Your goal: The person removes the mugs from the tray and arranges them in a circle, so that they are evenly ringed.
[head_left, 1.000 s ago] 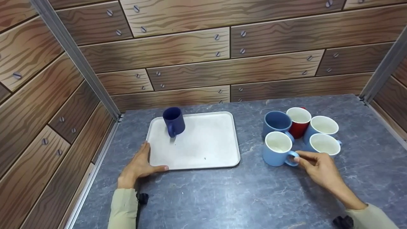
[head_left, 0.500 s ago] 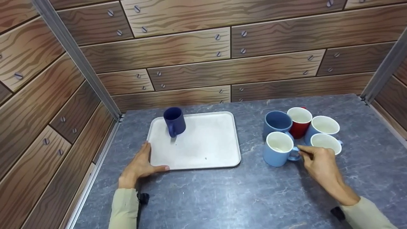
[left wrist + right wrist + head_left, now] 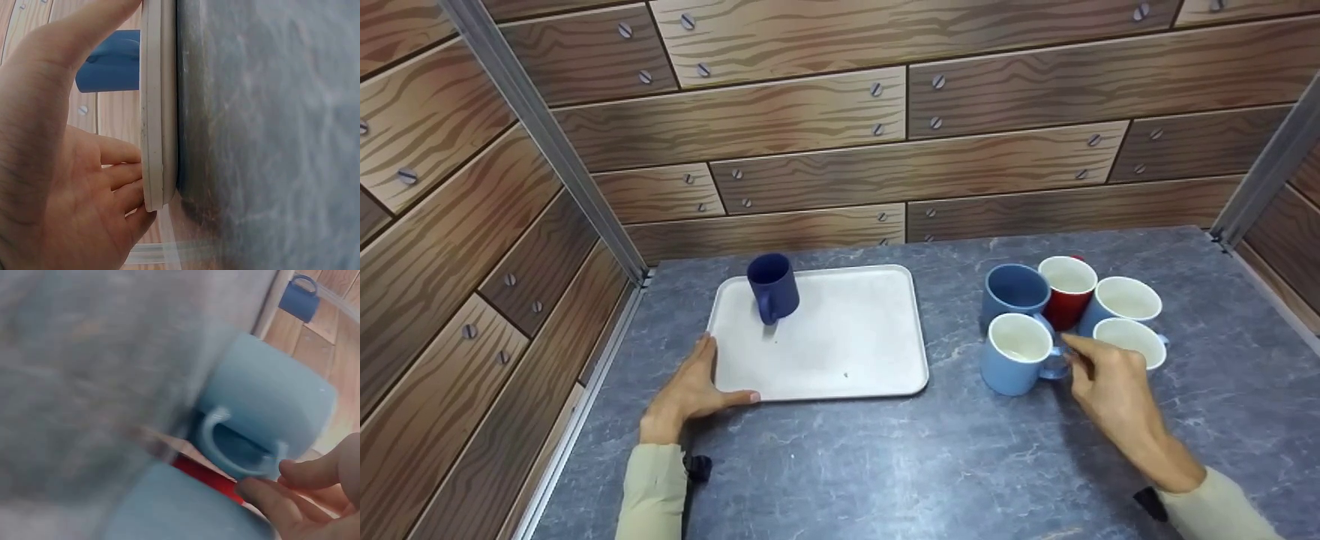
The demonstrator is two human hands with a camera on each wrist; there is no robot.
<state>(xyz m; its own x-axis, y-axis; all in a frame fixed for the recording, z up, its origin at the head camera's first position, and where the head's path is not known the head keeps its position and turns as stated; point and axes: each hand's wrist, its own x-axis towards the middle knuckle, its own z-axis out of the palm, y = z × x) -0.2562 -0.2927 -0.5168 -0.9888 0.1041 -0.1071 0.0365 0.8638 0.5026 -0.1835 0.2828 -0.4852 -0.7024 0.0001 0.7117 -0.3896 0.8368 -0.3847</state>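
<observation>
Beside the light blue mug (image 3: 1017, 358), which stands upright on the table, is my right hand (image 3: 1114, 386). Its thumb and index finger are at the mug's handle (image 3: 216, 439), the other fingers bent; whether they pinch it is unclear. My left hand (image 3: 684, 390) touches the front left corner of a white tray (image 3: 825, 345). Its thumb lies along the front edge and its fingers (image 3: 121, 171) reach along the left side. A dark blue mug (image 3: 775, 291) stands at the tray's back left, handle toward me.
Close behind the light blue mug stands a medium blue mug (image 3: 1005, 300), beside a red mug (image 3: 1069, 304) with a white inside. Two more light blue mugs (image 3: 1129, 298) sit to their right. A wood-patterned wall (image 3: 825, 120) closes the back of the grey table (image 3: 870, 465).
My right hand has shifted slightly up along the mug's handle, and the handle has turned a little away from me. My left hand and the tray stay in place.
</observation>
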